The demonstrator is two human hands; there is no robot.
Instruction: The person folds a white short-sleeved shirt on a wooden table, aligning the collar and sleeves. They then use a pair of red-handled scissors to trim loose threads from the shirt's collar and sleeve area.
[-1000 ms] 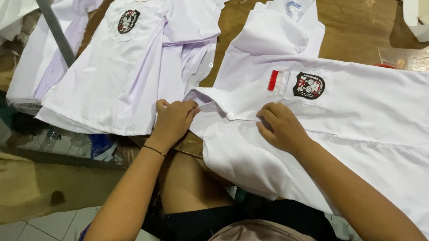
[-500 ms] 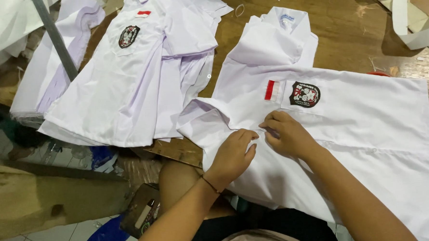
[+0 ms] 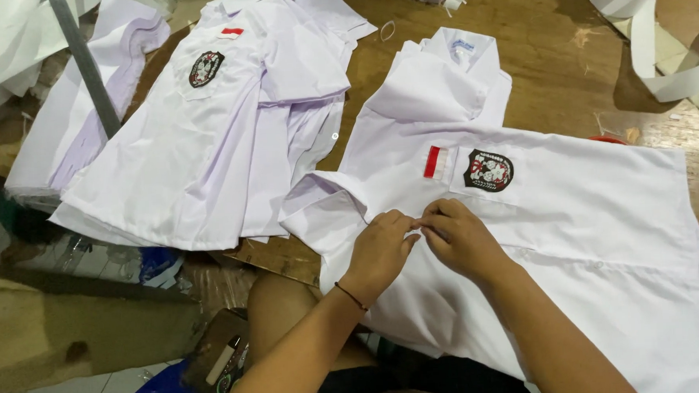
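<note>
I have both hands on the white shirt (image 3: 571,234), which lies flat on the wooden counter (image 3: 548,62) right in front of me, collar pointing away. My left hand (image 3: 379,250) and right hand (image 3: 461,239) meet at the shirt's front opening, just below the chest pocket with its dark round badge (image 3: 488,171) and the small red-and-white patch (image 3: 434,162). The fingertips of both hands pinch the fabric at the same spot, so each grip is clenched on the cloth; I cannot tell whether a button sits between them.

The shirt's near edge hangs over the counter's edge toward my lap, and its right side runs out close to the edge of the view. To the left, just beside the folded sleeve, lies a stack of white shirts (image 3: 206,148), overlapping the counter's near edge. A grey pole (image 3: 84,66) crosses that stack. Bare wood is open beyond the collar; white paper strips (image 3: 657,41) lie at the far right. Below the counter, tiled floor (image 3: 98,388) shows.
</note>
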